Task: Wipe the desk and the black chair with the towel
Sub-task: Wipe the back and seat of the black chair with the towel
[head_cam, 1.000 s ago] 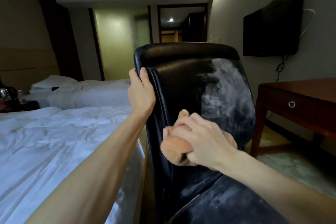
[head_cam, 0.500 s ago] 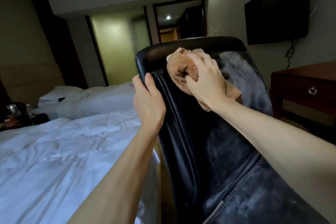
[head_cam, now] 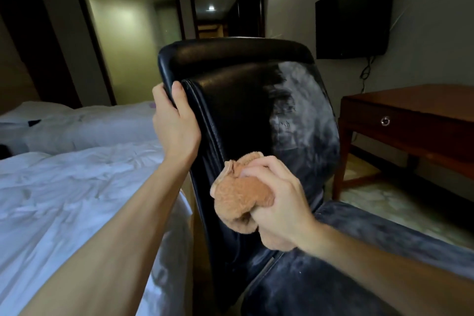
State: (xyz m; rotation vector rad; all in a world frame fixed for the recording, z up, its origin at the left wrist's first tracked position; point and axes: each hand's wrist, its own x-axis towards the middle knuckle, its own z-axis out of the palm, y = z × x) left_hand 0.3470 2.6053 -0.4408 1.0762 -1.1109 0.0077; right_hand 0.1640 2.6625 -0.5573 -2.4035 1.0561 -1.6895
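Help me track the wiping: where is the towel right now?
In the head view, the tan towel is bunched in the right hand against the lower backrest of the black chair, with the white bed to its left.

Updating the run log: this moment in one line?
left hand: grips side edge of black leather chair | right hand: grips bunched tan towel at lower backrest | backrest right half dusty

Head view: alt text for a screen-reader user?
The right hand grips a balled tan towel against the lower backrest of a black chair, while the left hand holds the backrest's left edge. The backrest's left half looks clean; its right half and the seat are dusty grey. A white bed lies left, a wooden desk right.
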